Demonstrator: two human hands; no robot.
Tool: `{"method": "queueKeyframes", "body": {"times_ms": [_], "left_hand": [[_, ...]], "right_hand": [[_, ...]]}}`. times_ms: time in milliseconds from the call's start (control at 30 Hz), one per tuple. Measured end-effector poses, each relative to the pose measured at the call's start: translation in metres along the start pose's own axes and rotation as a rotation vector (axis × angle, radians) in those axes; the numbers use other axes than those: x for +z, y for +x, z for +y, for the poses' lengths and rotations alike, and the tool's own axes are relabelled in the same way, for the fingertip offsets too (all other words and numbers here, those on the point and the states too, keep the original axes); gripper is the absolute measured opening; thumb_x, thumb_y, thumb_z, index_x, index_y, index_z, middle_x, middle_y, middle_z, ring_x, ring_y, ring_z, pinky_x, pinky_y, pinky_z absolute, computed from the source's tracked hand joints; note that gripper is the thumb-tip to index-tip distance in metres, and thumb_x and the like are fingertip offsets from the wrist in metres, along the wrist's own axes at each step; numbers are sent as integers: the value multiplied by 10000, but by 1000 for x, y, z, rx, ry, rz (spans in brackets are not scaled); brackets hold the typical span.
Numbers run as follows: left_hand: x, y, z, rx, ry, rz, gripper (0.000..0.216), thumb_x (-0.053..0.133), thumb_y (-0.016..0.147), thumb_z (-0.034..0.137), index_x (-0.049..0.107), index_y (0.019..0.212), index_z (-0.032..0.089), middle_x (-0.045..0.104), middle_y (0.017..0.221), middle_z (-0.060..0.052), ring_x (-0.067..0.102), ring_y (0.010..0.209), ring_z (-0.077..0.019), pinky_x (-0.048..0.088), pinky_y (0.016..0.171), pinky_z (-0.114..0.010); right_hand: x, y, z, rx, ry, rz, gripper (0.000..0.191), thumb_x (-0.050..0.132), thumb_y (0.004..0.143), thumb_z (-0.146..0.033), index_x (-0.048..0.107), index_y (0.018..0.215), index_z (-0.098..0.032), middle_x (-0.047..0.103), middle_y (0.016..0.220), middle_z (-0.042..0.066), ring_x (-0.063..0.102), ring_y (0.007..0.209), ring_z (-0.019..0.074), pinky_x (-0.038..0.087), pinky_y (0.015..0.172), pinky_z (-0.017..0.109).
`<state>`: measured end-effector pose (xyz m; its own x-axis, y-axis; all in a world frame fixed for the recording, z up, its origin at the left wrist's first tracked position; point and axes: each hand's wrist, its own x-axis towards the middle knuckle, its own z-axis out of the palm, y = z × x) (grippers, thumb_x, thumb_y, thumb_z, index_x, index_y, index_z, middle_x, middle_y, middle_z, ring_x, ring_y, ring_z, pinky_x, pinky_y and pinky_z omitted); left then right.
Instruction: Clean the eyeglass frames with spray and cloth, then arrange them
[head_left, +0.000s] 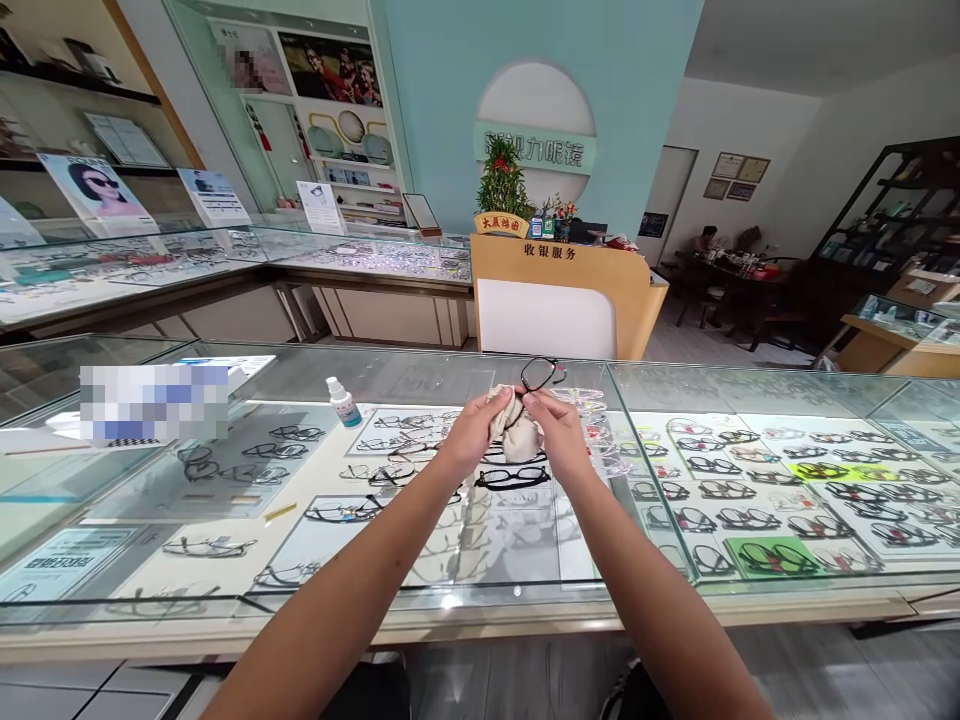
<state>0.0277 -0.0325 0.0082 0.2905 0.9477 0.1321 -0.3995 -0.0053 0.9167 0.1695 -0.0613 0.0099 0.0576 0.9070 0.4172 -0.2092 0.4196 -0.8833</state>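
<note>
Both my hands are held together above the glass display case. My left hand is closed on a cream-coloured cloth, which bunches up between the hands and hangs below the fingers. In my right hand the fingers pinch a pair of dark-framed eyeglasses. One rim of the glasses sticks up above the fingertips; the other part is hidden by the cloth and fingers. A small white spray bottle with a blue-and-white label stands upright on the glass, left of my hands.
Under the glass lie rows of eyeglasses. Papers and a blurred item rest on the counter's left. Beyond it stands a wooden cashier desk with a plant. Another display counter runs along the back left.
</note>
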Motion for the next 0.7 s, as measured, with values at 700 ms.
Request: {"method": "queueKeyframes", "body": {"times_ms": [700], "left_hand": [[-12,-1,11,150,153,78,557,697,879,657,520,635,188,418,626,27,347,528,-93,278,483,-239]], "right_hand": [[-25,9,-12,-121,-73,213,318,540,1022,-445,746,966,-209,809,1073,75,687,994,235,483,888,351]]}}
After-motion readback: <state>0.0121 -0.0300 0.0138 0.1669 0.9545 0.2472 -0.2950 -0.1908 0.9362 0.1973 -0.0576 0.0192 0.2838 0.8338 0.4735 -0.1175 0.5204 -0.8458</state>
